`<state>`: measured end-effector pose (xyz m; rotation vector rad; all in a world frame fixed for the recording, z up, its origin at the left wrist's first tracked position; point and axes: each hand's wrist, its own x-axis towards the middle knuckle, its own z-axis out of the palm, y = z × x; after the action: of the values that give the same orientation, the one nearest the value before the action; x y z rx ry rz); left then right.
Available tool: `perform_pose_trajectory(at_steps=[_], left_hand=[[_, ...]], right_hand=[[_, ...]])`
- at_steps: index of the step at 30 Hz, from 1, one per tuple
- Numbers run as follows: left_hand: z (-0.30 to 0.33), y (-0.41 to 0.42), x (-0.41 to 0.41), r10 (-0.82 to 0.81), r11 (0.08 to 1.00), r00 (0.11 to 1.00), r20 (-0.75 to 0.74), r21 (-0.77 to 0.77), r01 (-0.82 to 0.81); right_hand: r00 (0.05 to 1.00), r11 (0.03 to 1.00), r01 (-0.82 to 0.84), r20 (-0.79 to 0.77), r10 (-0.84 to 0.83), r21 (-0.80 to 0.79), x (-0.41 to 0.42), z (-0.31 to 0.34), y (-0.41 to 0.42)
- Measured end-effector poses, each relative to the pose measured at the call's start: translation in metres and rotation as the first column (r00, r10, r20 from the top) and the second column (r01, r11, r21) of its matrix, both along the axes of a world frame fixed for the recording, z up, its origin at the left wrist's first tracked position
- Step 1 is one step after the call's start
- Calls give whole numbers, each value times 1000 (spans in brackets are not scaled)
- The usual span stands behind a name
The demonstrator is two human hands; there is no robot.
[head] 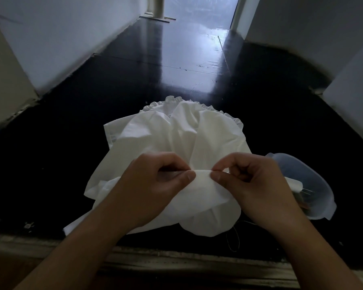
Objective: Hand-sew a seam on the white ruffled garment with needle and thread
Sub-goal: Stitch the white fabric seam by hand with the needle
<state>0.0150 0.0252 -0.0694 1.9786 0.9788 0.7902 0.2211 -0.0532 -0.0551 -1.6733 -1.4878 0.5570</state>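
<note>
White ruffled garment [176,132]: left hand [155,185] and right hand [252,185] each pinch its folded edge, fingers curled. No legible writing.

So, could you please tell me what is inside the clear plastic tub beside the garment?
Inside the plastic tub, a white pad with pins shows. The right hand covers the rest.

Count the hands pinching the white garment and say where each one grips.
2. The left hand pinches the folded edge of the white garment from the left; the right hand pinches it from the right. None seems hidden.
</note>
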Motion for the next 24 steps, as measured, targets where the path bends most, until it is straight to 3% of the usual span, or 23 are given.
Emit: perform_pose_trajectory(at_steps=[24], left_hand=[[1, 1, 0, 12, 999, 998, -67, 41, -10]], right_hand=[[1000, 1000, 0, -24, -1, -14, 3, -1, 0]])
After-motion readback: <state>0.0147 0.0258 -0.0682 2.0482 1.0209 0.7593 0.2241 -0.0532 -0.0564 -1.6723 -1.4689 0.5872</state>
